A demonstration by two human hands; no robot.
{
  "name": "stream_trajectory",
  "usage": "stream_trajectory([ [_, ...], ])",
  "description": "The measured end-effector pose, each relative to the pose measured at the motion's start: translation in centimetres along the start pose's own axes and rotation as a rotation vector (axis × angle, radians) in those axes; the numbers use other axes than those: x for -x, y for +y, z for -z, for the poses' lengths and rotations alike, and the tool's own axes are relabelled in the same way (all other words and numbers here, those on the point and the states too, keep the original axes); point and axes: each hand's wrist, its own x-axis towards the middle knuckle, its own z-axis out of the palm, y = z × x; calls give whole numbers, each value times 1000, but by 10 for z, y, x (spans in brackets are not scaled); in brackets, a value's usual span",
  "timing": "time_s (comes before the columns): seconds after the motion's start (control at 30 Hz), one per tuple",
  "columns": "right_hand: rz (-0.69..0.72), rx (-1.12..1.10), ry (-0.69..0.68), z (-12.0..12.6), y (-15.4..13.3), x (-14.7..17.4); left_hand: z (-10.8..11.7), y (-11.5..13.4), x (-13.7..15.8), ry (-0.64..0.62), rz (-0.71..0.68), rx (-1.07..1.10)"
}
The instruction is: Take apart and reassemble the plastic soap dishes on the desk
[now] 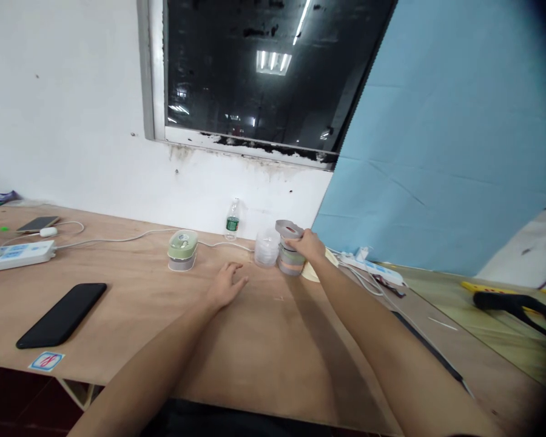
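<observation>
Head view, wooden tabletop (264, 340), dark window (236, 85)

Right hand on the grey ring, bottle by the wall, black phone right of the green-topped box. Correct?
No: in the head view, the black phone lies left of the green-topped box. The right hand is on the grey ring, and the bottle stands by the wall.

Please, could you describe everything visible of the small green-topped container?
The small green-topped container looks plastic and roughly oval, with a pale green upper part over a grey lower part and a whitish edge around the base. Details on its top are too small to tell. It stands upright on the wood-coloured tabletop, near a white cable. The left hand is apart from it.
</observation>
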Motion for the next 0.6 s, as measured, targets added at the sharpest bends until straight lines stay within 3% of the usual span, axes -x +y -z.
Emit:
stream_trajectory([
  [0.33, 33, 106, -50, -15, 2, 10, 0, 2, 0, 0, 20, -10],
  [0.6, 26, 52, -12, -21, 6, 15, 2, 3, 0, -2, 4, -19],
])
